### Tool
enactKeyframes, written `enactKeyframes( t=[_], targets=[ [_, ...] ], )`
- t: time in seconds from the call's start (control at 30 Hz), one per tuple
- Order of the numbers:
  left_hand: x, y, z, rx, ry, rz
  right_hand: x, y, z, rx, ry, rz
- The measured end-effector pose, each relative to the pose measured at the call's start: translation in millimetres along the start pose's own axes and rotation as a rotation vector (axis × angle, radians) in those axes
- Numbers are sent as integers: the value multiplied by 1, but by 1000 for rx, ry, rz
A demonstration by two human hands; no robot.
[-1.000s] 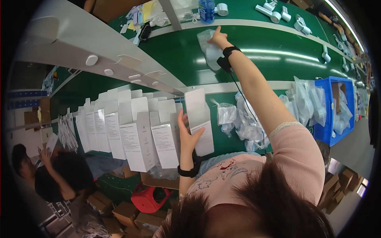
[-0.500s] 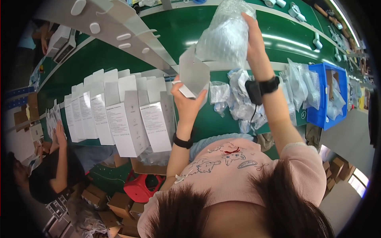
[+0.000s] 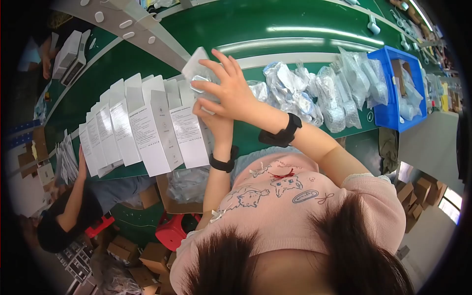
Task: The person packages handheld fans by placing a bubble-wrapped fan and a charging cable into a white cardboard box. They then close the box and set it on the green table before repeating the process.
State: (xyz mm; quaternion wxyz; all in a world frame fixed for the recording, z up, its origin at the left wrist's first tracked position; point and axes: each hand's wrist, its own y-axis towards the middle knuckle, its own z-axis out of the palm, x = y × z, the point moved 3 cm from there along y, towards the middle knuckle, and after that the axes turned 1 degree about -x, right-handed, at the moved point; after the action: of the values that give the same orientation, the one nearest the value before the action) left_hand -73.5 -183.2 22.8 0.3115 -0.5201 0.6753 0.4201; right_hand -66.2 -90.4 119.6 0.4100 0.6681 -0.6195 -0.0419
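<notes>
A white carton (image 3: 194, 66) with its flap raised stands in front of me, mostly covered by my hands. My left hand (image 3: 219, 127) is wrapped around the carton's near side, its fingers partly hidden. Over the top of it reaches my right hand (image 3: 230, 88), fingers spread and touching around the opening. A small pale rounded piece (image 3: 196, 84) shows under those fingers; what it is I cannot tell. To the left, a row of upright white cartons (image 3: 160, 128) with raised flaps lines the table edge.
Clear plastic-wrapped items (image 3: 334, 101) and crumpled bags (image 3: 290, 88) lie right of my hands. A blue bin (image 3: 388, 110) holds more bagged items. A slanted metal beam (image 3: 147, 34) rises at upper left. A co-worker's arm (image 3: 76, 184) is at far left; a red stool (image 3: 172, 233) stands below.
The bubble-wrapped bundle has left my raised right hand; where it went is hidden. That hand has come down and left onto the carton, which has shifted left with my left hand.
</notes>
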Motion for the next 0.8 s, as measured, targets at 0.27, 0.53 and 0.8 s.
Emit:
enactKeyframes(
  t=[0.27,0.53,0.8],
  targets=[
    [-2,-2,-13,-12,-291,192,-106,-65,2,37,550,607],
    [8,-9,0,89,-446,217,-135,-101,38,861,-396,293],
    [-10,8,16,157,-395,398,-134,-65,-60,-10,490,675]
  ],
)
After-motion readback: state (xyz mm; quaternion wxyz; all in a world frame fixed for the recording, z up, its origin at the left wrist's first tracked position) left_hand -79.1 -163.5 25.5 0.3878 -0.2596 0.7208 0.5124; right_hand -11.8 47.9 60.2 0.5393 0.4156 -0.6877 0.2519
